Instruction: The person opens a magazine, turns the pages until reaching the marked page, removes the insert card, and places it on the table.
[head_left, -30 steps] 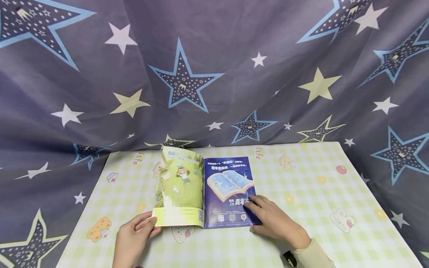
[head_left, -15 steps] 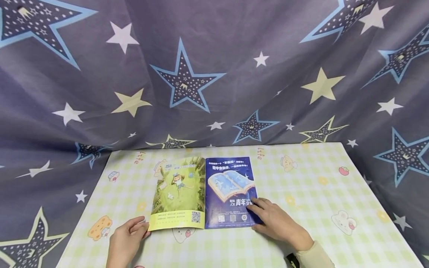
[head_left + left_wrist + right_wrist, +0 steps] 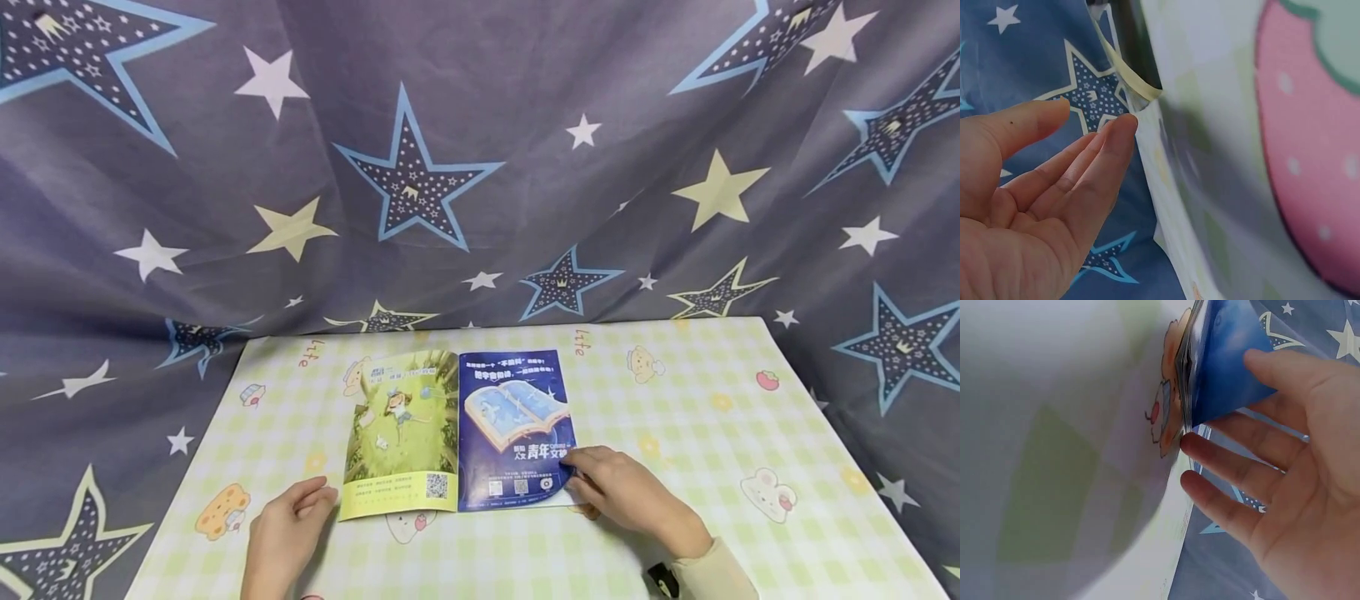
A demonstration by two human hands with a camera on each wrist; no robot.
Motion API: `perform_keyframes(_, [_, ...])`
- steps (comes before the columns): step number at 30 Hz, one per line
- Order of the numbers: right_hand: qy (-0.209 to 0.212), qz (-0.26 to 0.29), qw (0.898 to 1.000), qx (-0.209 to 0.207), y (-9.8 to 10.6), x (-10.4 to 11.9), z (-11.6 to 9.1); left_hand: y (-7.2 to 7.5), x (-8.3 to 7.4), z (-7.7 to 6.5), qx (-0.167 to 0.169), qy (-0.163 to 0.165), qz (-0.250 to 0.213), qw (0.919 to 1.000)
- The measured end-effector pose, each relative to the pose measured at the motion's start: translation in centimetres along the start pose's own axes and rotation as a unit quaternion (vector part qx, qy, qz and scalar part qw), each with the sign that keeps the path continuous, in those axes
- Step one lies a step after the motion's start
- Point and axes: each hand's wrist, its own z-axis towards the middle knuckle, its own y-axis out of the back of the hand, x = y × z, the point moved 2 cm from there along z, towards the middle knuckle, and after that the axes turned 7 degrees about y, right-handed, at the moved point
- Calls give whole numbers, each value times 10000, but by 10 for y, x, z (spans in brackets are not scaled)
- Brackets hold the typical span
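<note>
An open magazine [image 3: 458, 433] lies on the table in the head view, its left page [image 3: 397, 425] green with a yellow strip along the bottom. The right page [image 3: 480, 462] is dark blue with a drawn open book. My right hand [image 3: 626, 496] pinches the blue page's lower right corner, which curls up off the pages beneath. In the right wrist view, the thumb lies on the blue side of the page [image 3: 1225, 369] and the index finger is behind it. My left hand [image 3: 288, 529] holds nothing, its fingers relaxed beside the left page's lower corner.
A green-and-white checked tablecloth [image 3: 675, 550] with cartoon prints covers the table. Behind it hangs a dark star-patterned curtain [image 3: 525, 217]. A dark band [image 3: 663, 579] shows at my right wrist by the pale sleeve [image 3: 712, 575].
The left page has come down flat on the left side and my left hand has let go of it. My right hand has gone from resting on the blue page to lifting its corner.
</note>
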Motion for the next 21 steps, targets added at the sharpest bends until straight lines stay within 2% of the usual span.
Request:
perform_keyframes(4, [-563, -72, 9980, -271, 1, -2, 1, -2, -10, -2, 26, -30, -207, 9998])
perform_keyframes(8, [-1237, -187, 9904, -589, 3, -2, 5, -10, -25, -3, 337, -80, -612, 9975])
perform_keyframes(11, [-1466, -93, 9865, -718, 4, 1, 10, -19, -39, -4, 602, -294, -966, 9931])
perform_keyframes(16, [-1340, 191, 9876, -796, 2, 9, 19, -41, -62, -7, 1019, -829, -1359, 9820])
perform_keyframes(21, [-822, 292, 9911, -1004, 3, 16, 25, -65, -84, -12, 1512, -1262, -1737, 9649])
